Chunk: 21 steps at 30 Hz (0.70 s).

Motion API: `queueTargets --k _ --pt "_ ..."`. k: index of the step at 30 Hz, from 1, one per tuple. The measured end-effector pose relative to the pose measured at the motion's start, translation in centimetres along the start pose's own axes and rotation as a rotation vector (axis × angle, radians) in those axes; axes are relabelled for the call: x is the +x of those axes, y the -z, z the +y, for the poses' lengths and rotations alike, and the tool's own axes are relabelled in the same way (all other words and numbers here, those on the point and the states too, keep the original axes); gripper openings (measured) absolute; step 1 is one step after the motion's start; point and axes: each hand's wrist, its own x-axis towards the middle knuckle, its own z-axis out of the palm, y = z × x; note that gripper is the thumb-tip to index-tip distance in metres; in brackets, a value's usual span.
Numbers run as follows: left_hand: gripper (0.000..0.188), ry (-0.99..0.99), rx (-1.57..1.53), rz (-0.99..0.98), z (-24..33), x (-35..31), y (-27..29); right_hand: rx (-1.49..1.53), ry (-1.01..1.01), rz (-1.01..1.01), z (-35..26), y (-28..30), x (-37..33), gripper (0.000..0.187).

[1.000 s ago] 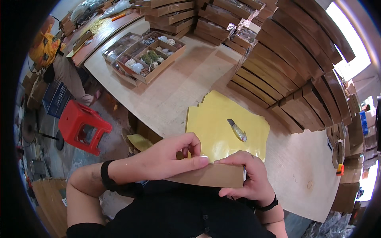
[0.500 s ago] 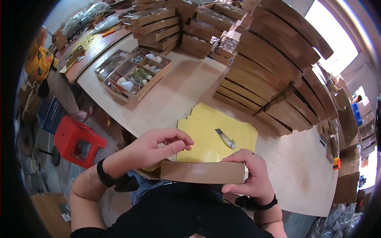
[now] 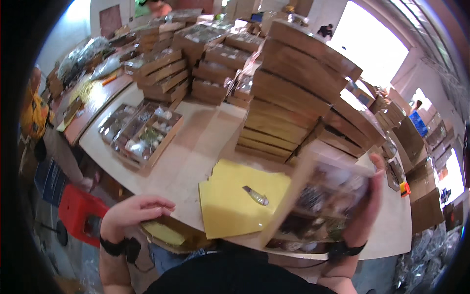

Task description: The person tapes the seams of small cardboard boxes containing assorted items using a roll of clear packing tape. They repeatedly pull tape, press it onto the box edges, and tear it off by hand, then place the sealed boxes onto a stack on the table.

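In my right hand (image 3: 368,208) is a shallow cardboard display box (image 3: 281,208), lifted and tilted, smeared by motion. Its face shows compartments of mixed pieces, some round, some brown, too blurred to name. The hand grips the box's right edge. My left hand (image 3: 142,209) hovers beyond the table's near left edge, fingers stretched out, holding nothing. Between the hands, yellow sheets (image 3: 227,215) lie in an uneven pile. A utility knife (image 3: 255,196) with its blade out rests on top of them.
A tall stack of cardboard boxes (image 3: 293,93) stands behind the sheets. Filled display boxes (image 3: 147,132) sit on the table's left part, with more stacked boxes (image 3: 164,73) behind. A red stool (image 3: 78,210) is on the floor at left, near a person in yellow (image 3: 35,115).
The box has swung from in front of my body up to the right in my right hand, its compartments now showing. My left hand has moved left and down. The whole view has shifted.
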Motion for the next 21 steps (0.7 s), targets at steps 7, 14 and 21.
queueTargets --k 7,14,21 --pt "0.044 0.069 -0.099 0.245 -4.4 0.7 1.4 0.373 0.147 0.252 -3.0 11.8 14.9 0.034" --pt "0.069 -0.318 -0.257 1.330 -6.1 2.6 9.1 -0.136 -0.112 0.183 -0.4 9.0 22.1 0.037" --pt "0.119 -0.015 -0.212 1.671 -7.7 9.4 15.7 -0.558 -0.177 0.244 0.8 12.3 22.4 0.054"
